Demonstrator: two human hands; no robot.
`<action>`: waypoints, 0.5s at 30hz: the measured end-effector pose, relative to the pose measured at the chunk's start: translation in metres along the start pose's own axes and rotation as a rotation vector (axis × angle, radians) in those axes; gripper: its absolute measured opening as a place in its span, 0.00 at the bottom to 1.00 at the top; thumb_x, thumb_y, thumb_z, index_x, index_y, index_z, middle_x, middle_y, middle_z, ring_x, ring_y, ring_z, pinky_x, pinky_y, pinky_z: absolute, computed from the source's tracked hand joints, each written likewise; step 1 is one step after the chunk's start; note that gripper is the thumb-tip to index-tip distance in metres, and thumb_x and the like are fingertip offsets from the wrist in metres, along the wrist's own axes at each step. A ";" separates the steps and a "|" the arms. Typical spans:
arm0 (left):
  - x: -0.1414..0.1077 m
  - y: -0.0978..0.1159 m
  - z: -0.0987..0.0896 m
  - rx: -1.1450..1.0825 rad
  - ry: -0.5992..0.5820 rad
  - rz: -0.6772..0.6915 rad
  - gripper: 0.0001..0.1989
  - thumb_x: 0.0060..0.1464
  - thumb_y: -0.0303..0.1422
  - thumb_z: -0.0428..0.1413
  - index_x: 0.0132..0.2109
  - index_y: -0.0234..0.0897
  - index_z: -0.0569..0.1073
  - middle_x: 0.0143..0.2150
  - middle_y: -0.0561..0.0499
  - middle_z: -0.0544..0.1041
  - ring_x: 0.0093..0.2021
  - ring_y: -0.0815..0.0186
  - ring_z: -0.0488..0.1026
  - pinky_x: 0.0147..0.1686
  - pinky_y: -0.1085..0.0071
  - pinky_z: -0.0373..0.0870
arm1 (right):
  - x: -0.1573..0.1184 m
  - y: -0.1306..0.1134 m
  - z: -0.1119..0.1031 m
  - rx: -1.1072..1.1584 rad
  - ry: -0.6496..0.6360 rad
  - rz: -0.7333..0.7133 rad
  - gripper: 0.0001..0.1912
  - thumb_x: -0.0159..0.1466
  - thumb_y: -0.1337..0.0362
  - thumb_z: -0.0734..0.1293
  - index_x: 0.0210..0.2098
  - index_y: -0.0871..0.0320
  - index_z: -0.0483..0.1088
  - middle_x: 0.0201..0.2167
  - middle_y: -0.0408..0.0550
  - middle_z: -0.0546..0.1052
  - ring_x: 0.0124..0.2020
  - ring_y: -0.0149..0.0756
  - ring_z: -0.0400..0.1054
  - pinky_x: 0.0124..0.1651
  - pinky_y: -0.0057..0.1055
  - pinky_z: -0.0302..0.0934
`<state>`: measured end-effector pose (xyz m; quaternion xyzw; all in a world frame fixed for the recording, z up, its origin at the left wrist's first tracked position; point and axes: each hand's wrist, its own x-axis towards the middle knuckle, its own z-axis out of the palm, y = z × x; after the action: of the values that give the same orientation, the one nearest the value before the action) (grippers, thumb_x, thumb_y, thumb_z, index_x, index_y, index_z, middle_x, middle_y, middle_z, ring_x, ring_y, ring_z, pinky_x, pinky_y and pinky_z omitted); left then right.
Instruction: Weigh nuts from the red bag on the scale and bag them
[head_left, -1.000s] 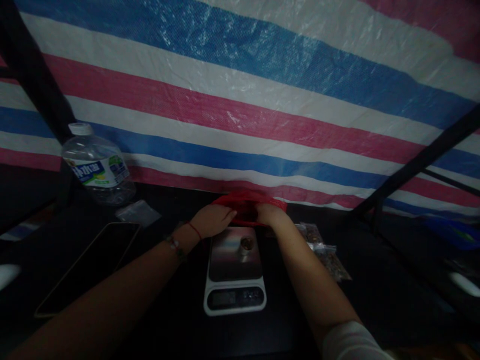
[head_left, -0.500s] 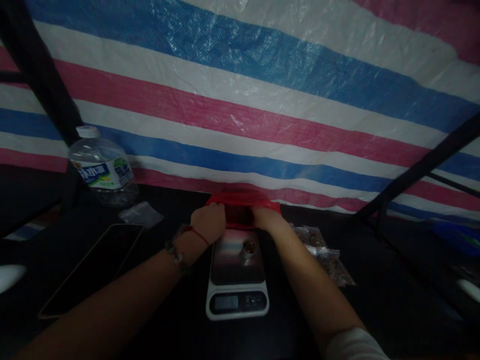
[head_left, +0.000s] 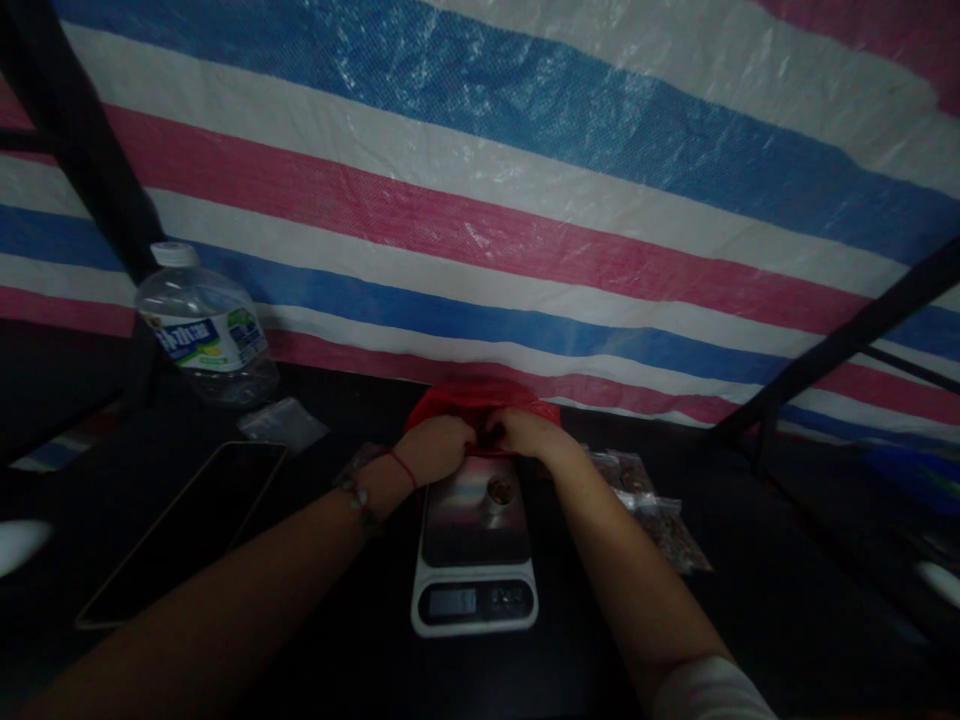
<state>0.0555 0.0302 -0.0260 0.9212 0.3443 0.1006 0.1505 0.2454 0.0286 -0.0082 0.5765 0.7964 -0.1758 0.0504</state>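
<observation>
A red bag (head_left: 480, 393) lies open behind a white kitchen scale (head_left: 474, 630). My left hand (head_left: 442, 446) is closed at the bag's left front edge, with its fingertips at the opening. Over the right side of the opening is my right hand (head_left: 523, 434), fingers bent together; what they hold, if anything, is too dark to make out. A small round cup (head_left: 499, 492) with brown bits in it stands on the scale's metal plate. The scale's display is lit, its digits too blurred to read.
A large clear bottle (head_left: 214, 335) stands at the back left, near a small plastic bag (head_left: 283, 425) and a dark phone (head_left: 187, 530). Several filled clear bags (head_left: 667, 530) lie right of my right forearm. Behind hangs a striped sheet (head_left: 480, 230).
My right hand has drawn partly out of the red bag and moved left. My left hand has shifted right across its opening, so the hands are now closer together.
</observation>
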 end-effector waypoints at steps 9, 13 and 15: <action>0.004 -0.006 0.007 -0.049 0.061 -0.029 0.18 0.52 0.21 0.46 0.41 0.35 0.79 0.41 0.44 0.81 0.42 0.63 0.76 0.45 0.68 0.69 | -0.002 0.000 0.003 -0.043 0.061 0.170 0.20 0.58 0.67 0.68 0.50 0.59 0.73 0.45 0.55 0.78 0.44 0.41 0.73 0.41 0.27 0.63; 0.021 0.000 0.001 -0.072 0.039 -0.024 0.16 0.53 0.22 0.47 0.39 0.34 0.80 0.39 0.44 0.81 0.39 0.65 0.76 0.41 0.72 0.69 | 0.000 0.003 0.003 -0.027 0.020 0.133 0.18 0.58 0.67 0.68 0.49 0.60 0.74 0.44 0.55 0.79 0.43 0.39 0.74 0.40 0.25 0.63; 0.034 0.003 0.001 -0.082 -0.002 -0.019 0.15 0.54 0.23 0.48 0.38 0.33 0.80 0.38 0.44 0.81 0.37 0.65 0.76 0.40 0.72 0.69 | 0.002 0.006 0.004 -0.015 0.049 0.120 0.17 0.59 0.67 0.68 0.48 0.60 0.75 0.44 0.55 0.79 0.44 0.38 0.74 0.40 0.24 0.62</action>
<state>0.0830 0.0500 -0.0231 0.9110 0.3487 0.1124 0.1893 0.2497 0.0303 -0.0137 0.6271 0.7626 -0.1523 0.0458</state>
